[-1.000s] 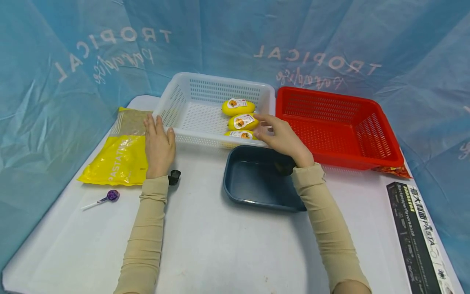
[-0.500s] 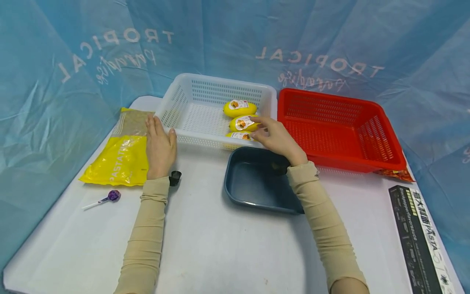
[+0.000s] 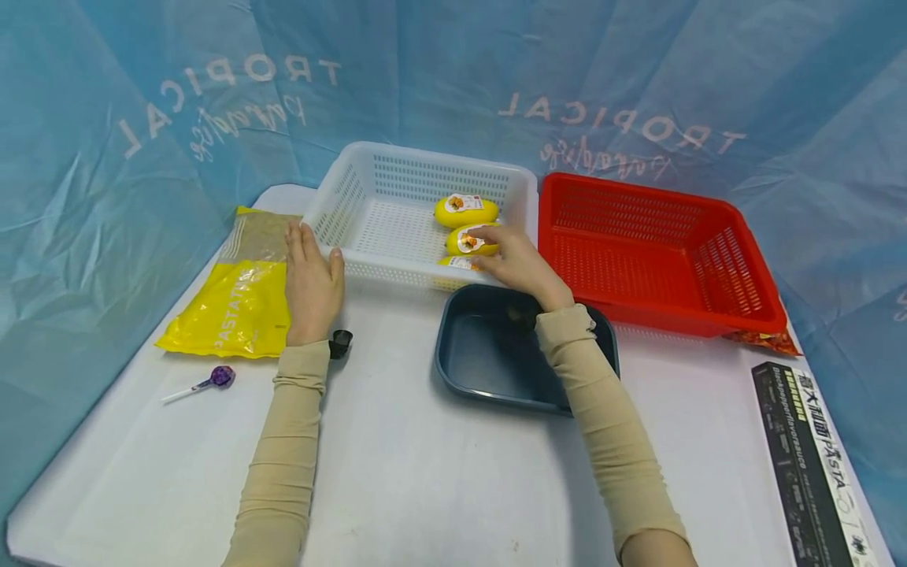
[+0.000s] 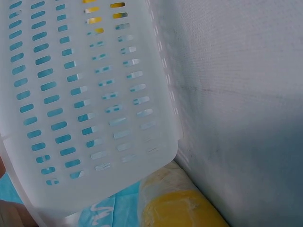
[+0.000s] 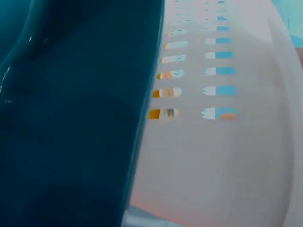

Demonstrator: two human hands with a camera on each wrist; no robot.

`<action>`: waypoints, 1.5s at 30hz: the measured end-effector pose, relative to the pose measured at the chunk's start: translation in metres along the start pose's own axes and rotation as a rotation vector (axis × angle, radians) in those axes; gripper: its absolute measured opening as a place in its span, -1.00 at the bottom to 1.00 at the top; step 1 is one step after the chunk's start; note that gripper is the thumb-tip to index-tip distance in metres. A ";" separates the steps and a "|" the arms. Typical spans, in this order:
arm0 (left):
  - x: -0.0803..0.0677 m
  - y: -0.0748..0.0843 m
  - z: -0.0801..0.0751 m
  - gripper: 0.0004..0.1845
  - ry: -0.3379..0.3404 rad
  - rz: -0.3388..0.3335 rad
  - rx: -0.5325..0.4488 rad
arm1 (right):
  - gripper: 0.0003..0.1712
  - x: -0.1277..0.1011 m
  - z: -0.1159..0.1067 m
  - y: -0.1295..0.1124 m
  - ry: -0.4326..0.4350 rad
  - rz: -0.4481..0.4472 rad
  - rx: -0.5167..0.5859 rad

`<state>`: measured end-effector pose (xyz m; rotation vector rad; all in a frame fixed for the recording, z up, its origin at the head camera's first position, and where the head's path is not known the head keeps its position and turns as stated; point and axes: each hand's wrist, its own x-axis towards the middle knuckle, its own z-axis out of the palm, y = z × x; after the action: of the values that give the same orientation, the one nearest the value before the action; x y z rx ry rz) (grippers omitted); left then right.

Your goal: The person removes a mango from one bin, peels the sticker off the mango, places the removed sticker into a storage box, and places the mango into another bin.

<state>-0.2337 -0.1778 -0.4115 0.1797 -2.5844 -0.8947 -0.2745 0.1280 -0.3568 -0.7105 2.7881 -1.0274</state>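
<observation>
A white basket [image 3: 397,272] holds three yellow mango-shaped packs. My right hand [image 3: 499,246] reaches over its front rim, and the fingers lie on the middle pack [image 3: 459,241]; the far pack [image 3: 466,209] and the near pack [image 3: 453,262] are untouched. I cannot see a firm grip. My left hand [image 3: 310,272] lies flat on the table at the basket's front-left corner, beside a yellow pasta bag [image 3: 234,303]. The left wrist view shows the basket wall [image 4: 85,94] and the bag [image 4: 184,208]. The right wrist view shows the basket wall [image 5: 222,156] next to a dark blue tray [image 5: 71,118].
The dark blue tray [image 3: 482,362] stands under my right forearm. A red basket [image 3: 708,315] stands at the right with an orange packet [image 3: 761,340] under its corner. A purple lollipop [image 3: 220,376], a small black object [image 3: 341,342] and a black pasta box [image 3: 815,457] lie on the white table.
My right hand has moved left from the basket's front-right corner, over the rim, onto the middle yellow pack. The left hand has stayed put.
</observation>
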 end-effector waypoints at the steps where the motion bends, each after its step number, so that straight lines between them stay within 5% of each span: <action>1: 0.000 0.000 0.000 -0.30 0.000 0.000 0.000 | -0.43 0.001 0.001 0.001 0.000 0.000 -0.005; 14: -0.001 0.001 -0.001 -0.30 -0.007 -0.005 0.022 | -0.43 0.015 0.006 0.003 -0.085 0.107 0.051; 45: -0.001 -0.001 0.001 -0.30 -0.005 -0.019 0.018 | -0.48 0.033 0.006 0.002 -0.223 0.109 -0.016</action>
<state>-0.2337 -0.1778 -0.4135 0.2085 -2.6002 -0.8795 -0.3034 0.1108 -0.3603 -0.6245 2.6136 -0.8506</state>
